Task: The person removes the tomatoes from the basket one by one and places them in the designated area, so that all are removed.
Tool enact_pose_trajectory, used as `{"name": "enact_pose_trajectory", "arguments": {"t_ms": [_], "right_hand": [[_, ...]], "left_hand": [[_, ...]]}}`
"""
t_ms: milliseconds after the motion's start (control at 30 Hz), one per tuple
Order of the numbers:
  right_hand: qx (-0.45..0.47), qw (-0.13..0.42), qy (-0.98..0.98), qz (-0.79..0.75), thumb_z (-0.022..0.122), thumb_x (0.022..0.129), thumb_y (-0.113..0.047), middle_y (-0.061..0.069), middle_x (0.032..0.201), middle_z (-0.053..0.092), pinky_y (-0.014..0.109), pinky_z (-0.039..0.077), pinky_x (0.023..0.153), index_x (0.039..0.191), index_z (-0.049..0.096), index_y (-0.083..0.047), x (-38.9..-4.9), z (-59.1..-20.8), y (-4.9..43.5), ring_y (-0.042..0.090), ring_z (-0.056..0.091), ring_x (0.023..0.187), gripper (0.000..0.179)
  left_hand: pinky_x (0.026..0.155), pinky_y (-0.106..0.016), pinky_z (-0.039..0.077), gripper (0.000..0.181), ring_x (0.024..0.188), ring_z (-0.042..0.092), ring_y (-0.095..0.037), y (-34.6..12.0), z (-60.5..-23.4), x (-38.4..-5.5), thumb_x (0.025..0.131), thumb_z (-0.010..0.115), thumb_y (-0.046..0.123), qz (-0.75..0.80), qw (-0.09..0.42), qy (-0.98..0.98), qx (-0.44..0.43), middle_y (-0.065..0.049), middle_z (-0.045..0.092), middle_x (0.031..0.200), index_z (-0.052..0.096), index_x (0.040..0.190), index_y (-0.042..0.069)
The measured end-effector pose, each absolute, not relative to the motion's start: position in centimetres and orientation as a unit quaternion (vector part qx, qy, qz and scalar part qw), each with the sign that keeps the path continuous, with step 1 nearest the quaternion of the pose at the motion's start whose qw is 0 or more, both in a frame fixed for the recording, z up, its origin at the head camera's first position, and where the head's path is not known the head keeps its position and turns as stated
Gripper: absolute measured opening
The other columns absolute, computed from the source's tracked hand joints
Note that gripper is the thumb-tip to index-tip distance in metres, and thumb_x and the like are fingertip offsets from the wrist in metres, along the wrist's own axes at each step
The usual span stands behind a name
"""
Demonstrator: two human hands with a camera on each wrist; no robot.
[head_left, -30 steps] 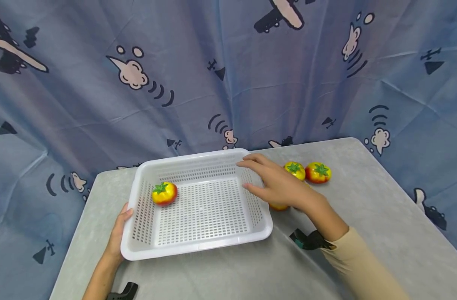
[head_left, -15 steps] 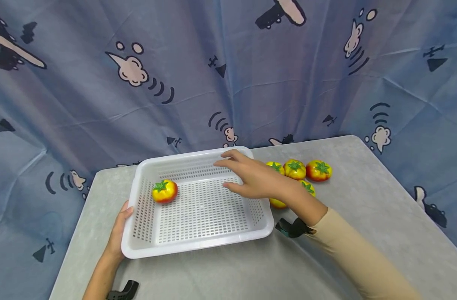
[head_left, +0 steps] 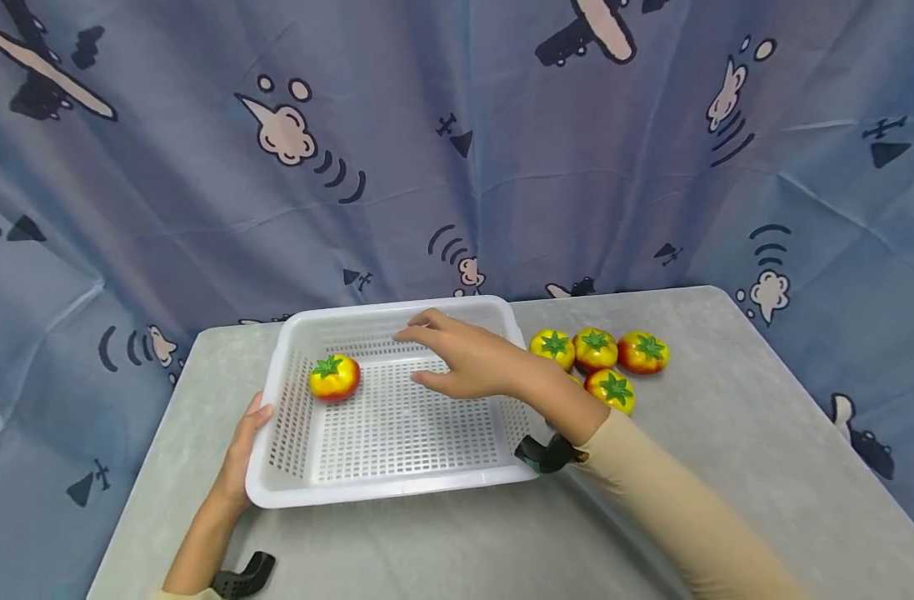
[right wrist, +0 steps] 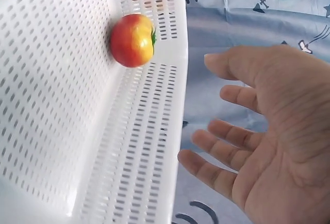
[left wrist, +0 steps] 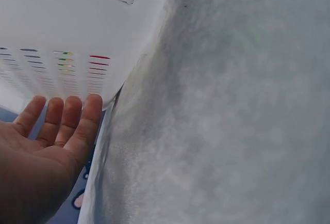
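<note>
A white plastic basket [head_left: 397, 492] with slotted walls rests on the table. Inside, toward its left end, sits one shiny red-and-yellow tomato [head_left: 334, 378] with a green leafy top, seen also in the right wrist view [right wrist: 132, 41]. My left hand [head_left: 239, 450] holds the basket's left side, thumb at the rim; in the left wrist view its fingers [left wrist: 72, 121] reach up against the slotted outer wall. Over the middle of the basket hovers my right hand [head_left: 467, 358], fingers spread and relaxed, holding nothing, to the right of that tomato.
Just right of the basket, several more tomatoes [head_left: 596, 348] cluster on the grey table [head_left: 726, 433], one partly hidden behind the right forearm. A blue patterned curtain [head_left: 397, 167] hangs along the table's back and sides. Black straps [head_left: 550, 454] sit on both wrists.
My right hand has moved left from the basket's right rim to over its middle, uncovering more of the tomatoes on the table. The left hand stays at the rim. The head view has shifted slightly.
</note>
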State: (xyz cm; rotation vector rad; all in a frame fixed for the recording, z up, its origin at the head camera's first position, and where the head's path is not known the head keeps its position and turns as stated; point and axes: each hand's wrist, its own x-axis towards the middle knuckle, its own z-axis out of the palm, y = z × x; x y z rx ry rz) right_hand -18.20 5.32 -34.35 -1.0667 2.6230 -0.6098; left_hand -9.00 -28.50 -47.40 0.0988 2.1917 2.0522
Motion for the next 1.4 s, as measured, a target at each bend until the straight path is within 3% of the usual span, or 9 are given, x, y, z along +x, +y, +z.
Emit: {"name": "enact_pose_trajectory", "arguments": {"t_ms": [133,433,867,1000,1200,1400], "right_hand": [[-0.370,0.132,0.895,-0.211,0.070,0.102,-0.031,0.010,0.158,0.050,0.044,0.051,0.114,0.155,0.053,-0.019,-19.2,-34.9,4.3,0.027,0.058,0.138,0.056],[-0.385,0.153,0.882,-0.224,0.070,0.103,-0.031,0.010,0.158,0.051,0.043,0.050,0.115,0.155,0.053,-0.019,-20.6,-36.1,1.9,0.028,0.058,0.139,0.057],[-0.414,0.182,0.863,-0.224,0.067,0.104,-0.028,0.009,0.160,0.049,0.040,0.044,0.122,0.156,0.052,-0.015,-21.0,-37.3,-3.0,0.024,0.053,0.146,0.056],[-0.417,0.190,0.862,-0.216,0.067,0.103,-0.028,0.009,0.162,0.048,0.039,0.043,0.123,0.157,0.051,-0.016,-20.8,-38.1,-4.2,0.024,0.052,0.146,0.057],[-0.393,0.151,0.888,-0.187,0.069,0.102,-0.029,0.013,0.165,0.042,0.042,0.050,0.116,0.156,0.052,-0.020,-20.7,-39.0,-5.1,0.028,0.053,0.143,0.058],[-0.395,0.156,0.885,-0.191,0.070,0.101,-0.028,0.011,0.166,0.042,0.042,0.043,0.122,0.155,0.053,-0.019,-20.9,-39.5,-5.4,0.028,0.049,0.148,0.057]], "left_hand": [[0.090,-0.027,0.057,0.064,0.117,0.059,-0.009,-28.5,-47.2,-9.2,0.111,0.019,0.043,0.681,0.074,0.728,0.033,-0.022,0.034,0.157,0.010,0.167,0.014],[0.089,-0.027,0.058,0.061,0.115,0.060,-0.010,-28.5,-47.2,-8.9,0.111,0.020,0.043,0.681,0.063,0.729,0.025,-0.006,0.042,0.146,0.013,0.165,0.015],[0.089,-0.027,0.057,0.055,0.113,0.061,-0.009,-29.6,-47.0,-8.2,0.112,0.019,0.041,0.688,0.058,0.723,0.032,0.004,0.049,0.141,0.017,0.164,0.022],[0.091,-0.027,0.056,0.055,0.114,0.060,-0.009,-29.7,-47.2,-8.1,0.112,0.019,0.039,0.689,0.060,0.721,0.037,0.004,0.048,0.142,0.017,0.163,0.021],[0.092,-0.027,0.055,0.057,0.116,0.058,-0.012,-28.9,-47.3,-8.6,0.111,0.020,0.039,0.687,0.057,0.723,0.030,-0.001,0.045,0.144,0.018,0.164,0.018],[0.093,-0.027,0.054,0.058,0.117,0.058,-0.012,-28.2,-47.4,-8.9,0.111,0.021,0.038,0.697,0.058,0.714,0.033,0.001,0.046,0.145,0.017,0.164,0.017]]}}
